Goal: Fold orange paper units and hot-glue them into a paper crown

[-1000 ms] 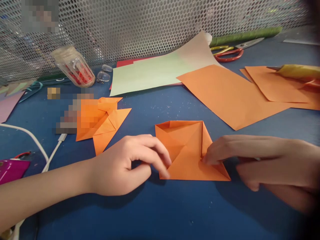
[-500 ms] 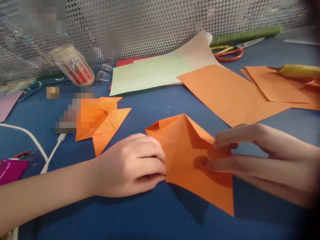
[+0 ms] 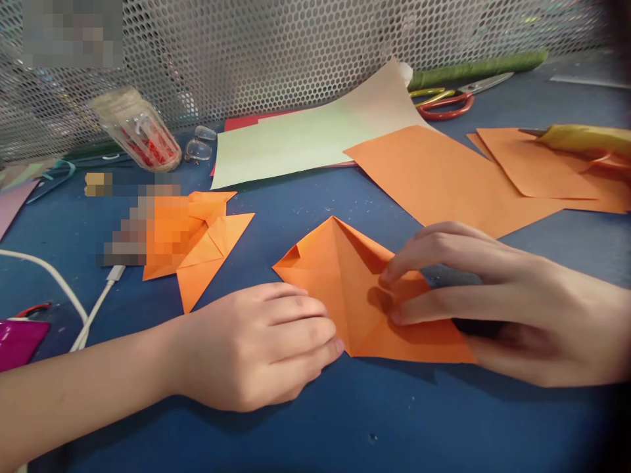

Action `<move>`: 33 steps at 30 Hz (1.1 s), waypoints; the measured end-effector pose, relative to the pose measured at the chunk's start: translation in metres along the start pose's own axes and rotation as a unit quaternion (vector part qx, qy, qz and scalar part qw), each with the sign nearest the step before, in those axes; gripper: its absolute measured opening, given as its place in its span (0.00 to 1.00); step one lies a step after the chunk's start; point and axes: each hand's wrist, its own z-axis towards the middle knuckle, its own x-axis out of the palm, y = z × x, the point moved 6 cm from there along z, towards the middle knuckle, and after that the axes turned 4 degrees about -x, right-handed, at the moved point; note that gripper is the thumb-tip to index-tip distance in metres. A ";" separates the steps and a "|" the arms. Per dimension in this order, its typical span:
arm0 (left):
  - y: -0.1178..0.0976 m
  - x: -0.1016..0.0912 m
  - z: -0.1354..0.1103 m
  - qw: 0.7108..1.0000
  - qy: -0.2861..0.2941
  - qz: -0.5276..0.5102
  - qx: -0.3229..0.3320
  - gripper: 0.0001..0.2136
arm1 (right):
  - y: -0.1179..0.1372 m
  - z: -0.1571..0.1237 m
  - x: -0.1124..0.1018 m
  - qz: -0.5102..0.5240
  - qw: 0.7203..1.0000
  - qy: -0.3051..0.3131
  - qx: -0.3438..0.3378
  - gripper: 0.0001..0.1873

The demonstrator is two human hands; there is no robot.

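Observation:
A partly folded sheet of orange paper [image 3: 362, 315] lies on the blue table before me, its creases meeting at a raised peak at the top. My left hand [image 3: 276, 341] is closed over its left side, the fingers curled together and the thumb hidden. From the right, my right hand [image 3: 473, 302] has two fingertips on the paper's upper face, with its lower part at the right corner, which it grips. Left of the paper, beyond my left hand, rests a folded orange paper piece [image 3: 210, 246], partly covered by blurred blocks.
More orange sheets [image 3: 453, 177] lie at the right, under a yellow-handled tool [image 3: 582, 139]. Behind are pale green paper [image 3: 286, 148], red-handled scissors [image 3: 446, 105], a jar with red bits [image 3: 142, 138] and a perforated metal screen [image 3: 276, 52]. A white cable [image 3: 54, 259] runs at the left.
The orange paper has turned slightly and its lower right corner has swung up and right. My right hand has shifted left over the sheet; my left hand has moved slightly down and right.

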 end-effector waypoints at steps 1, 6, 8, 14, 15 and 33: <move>0.000 0.001 0.000 1.000 0.006 0.004 -0.001 0.11 | 0.001 0.001 0.000 0.012 1.000 0.012 -0.016 0.15; -0.002 0.000 0.000 0.999 -0.035 0.017 0.008 0.16 | 0.002 0.005 0.003 0.043 0.996 0.067 -0.035 0.16; -0.003 0.002 0.002 1.000 -0.014 0.028 -0.002 0.16 | 0.003 0.006 0.004 0.036 0.995 0.077 -0.043 0.16; -0.008 -0.001 0.004 0.999 -0.010 0.045 -0.013 0.13 | 0.010 0.004 0.008 0.030 0.993 0.098 -0.058 0.19; -0.009 0.000 0.005 0.999 -0.001 0.052 -0.011 0.13 | 0.010 0.004 0.008 0.040 0.994 0.091 -0.051 0.18; -0.015 0.005 -0.001 0.999 -0.040 0.012 -0.032 0.15 | -0.006 -0.004 0.013 0.042 0.967 -0.029 0.249 0.22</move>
